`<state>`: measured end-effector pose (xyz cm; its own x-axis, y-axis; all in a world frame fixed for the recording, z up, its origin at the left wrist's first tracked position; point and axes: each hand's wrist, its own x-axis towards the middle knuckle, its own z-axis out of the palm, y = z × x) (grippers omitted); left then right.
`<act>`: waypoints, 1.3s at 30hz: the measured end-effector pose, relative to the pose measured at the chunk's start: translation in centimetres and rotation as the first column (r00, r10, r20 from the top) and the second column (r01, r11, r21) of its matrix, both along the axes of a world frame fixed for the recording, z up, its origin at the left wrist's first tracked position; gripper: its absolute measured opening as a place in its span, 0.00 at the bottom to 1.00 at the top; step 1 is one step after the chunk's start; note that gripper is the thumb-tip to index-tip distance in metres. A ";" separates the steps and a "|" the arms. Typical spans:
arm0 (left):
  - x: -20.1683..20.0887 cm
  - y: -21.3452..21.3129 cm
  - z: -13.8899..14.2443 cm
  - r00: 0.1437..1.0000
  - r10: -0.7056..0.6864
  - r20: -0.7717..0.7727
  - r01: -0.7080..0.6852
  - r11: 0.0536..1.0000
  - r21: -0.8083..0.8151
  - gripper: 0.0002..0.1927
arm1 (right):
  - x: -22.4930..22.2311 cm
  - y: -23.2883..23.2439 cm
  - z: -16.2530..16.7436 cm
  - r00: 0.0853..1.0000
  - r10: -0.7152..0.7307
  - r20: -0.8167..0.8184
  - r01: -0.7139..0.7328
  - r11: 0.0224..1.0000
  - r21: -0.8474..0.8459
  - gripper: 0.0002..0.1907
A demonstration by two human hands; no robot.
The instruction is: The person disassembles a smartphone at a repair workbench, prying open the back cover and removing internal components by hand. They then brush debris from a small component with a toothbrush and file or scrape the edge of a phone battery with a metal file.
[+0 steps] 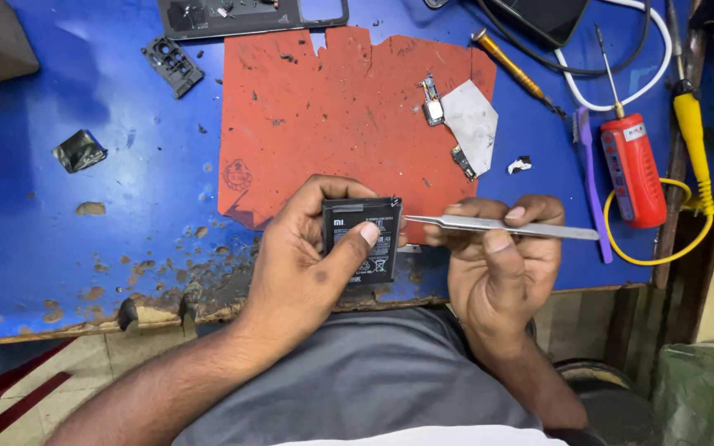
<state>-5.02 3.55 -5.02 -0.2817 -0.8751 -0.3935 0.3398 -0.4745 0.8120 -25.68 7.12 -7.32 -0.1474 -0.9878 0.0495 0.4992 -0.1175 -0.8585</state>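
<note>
While left hand grips black battery, right hand pinches metal tweezers, above red mat.

We are noting two bare forearms, no sleeves reaching the wrists, no rings, watch or gloves showing. The left hand and right hand are showing short nails. We are seeing grey trousers and a white hem.

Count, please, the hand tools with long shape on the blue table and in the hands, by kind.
Tweezers, in the right hand: 1
Screwdrivers, orange handle and red handle: 2
Soldering iron, yellow: 1
Brush, purple: 1
Total: 5
</note>
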 end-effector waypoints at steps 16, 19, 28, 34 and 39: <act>-0.1 -0.2 -0.3 0.980 0.114 -0.163 -0.095 0.989 0.116 0.04 | 0.9 0.0 -0.6 0.992 0.028 -0.125 -0.037 0.997 -0.071 0.18; -0.4 -0.3 0.3 0.987 0.141 -0.073 -0.135 0.987 0.082 0.03 | 0.7 0.1 -0.6 0.992 0.012 -0.122 -0.022 0.997 -0.077 0.18; -0.1 -0.2 0.7 0.978 0.140 0.157 -0.149 0.988 0.048 0.04 | 0.4 0.5 -1.3 0.989 -0.006 -0.149 -0.006 0.997 -0.077 0.19; 1.6 -1.1 1.1 0.984 0.098 0.150 -0.093 0.995 -0.045 0.04 | -2.2 -1.6 2.7 0.721 -0.104 -0.685 -0.004 0.988 -0.154 0.21; 4.0 -2.7 1.7 0.955 0.030 0.295 -0.009 0.997 -0.071 0.09 | -6.5 -3.0 8.0 -0.349 0.066 -0.935 -0.259 0.952 0.164 0.22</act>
